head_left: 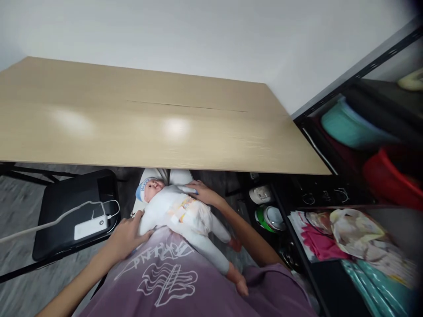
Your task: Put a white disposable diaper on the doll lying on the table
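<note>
Wood-toned tabletop (pixel 205 141) runs from nine o'clock through twelve before a pale wall (pixel 172 35), with stocked shelves (pixel 333 281) at four. At seven o'clock a doll (pixel 180 215) lies across the lap (pixel 180 177), head toward ten — the left hand (pixel 127 237) holds its eight-o'clock side between parted thumb and fingers. The right hand (pixel 203 193) bends over its far arm — whether gripping, I cannot tell.

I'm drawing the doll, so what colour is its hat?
The hat is blue and white, with lettering; the head view shows it best.
</note>
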